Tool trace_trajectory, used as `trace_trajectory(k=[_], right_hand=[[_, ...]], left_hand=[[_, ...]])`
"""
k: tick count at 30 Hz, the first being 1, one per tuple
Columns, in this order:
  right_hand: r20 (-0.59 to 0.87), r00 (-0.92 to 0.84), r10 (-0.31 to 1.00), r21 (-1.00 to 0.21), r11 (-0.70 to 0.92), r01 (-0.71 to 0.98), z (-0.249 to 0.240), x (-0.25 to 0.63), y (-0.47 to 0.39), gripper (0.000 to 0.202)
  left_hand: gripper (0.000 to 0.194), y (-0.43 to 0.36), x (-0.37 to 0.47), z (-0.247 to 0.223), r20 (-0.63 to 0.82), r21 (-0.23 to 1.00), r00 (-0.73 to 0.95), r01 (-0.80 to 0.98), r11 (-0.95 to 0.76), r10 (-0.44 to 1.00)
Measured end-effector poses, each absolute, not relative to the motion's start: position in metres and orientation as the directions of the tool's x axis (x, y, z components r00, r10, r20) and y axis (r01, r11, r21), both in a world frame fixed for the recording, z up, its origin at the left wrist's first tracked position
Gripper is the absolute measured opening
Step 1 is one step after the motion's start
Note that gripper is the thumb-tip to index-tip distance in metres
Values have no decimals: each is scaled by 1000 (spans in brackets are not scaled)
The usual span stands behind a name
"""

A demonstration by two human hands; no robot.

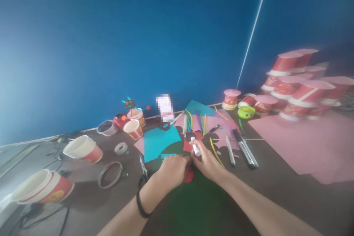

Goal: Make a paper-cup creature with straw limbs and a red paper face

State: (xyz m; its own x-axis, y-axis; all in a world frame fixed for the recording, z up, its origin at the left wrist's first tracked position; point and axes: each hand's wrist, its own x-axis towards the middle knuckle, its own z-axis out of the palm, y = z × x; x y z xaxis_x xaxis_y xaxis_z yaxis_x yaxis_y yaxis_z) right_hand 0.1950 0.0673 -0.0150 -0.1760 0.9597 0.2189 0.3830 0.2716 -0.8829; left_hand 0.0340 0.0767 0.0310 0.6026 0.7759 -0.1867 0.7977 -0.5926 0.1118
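My right hand [205, 158] is closed around a small white tube [195, 146], which sticks up between thumb and fingers. Beside it, nearly touching, my left hand [174, 169] has its fingers curled downward; whatever they hold is hidden. A red round piece [188, 175] shows just under the two hands. Beyond them lies a red paper piece [190, 142] on pink paper. Left of it is a cyan sheet [160, 141]. Scissors with black handles [143, 171] rest by my left wrist.
Paper cups [83, 149] and tape rings [110, 174] stand or lie at the left. Markers [246, 149], pipe cleaners [215, 152] and a lime bowl [246, 112] are right of centre. Pink sheets [304, 143] and stacked red cups [309, 94] occupy the far right, before a blue wall [138, 37].
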Motion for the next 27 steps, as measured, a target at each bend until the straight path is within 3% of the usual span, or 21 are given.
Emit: trace_trajectory(k=[18,27], right_hand=[[224,-131,966,-904,257,343,-18,196,68,37],[249,-123,961,-893,277,354,-18,196,67,35]], left_hand=[[21,84,34,35,-223,177,633,774,-608,741],[17,86,27,29,-134,266,599,789,-553,790]])
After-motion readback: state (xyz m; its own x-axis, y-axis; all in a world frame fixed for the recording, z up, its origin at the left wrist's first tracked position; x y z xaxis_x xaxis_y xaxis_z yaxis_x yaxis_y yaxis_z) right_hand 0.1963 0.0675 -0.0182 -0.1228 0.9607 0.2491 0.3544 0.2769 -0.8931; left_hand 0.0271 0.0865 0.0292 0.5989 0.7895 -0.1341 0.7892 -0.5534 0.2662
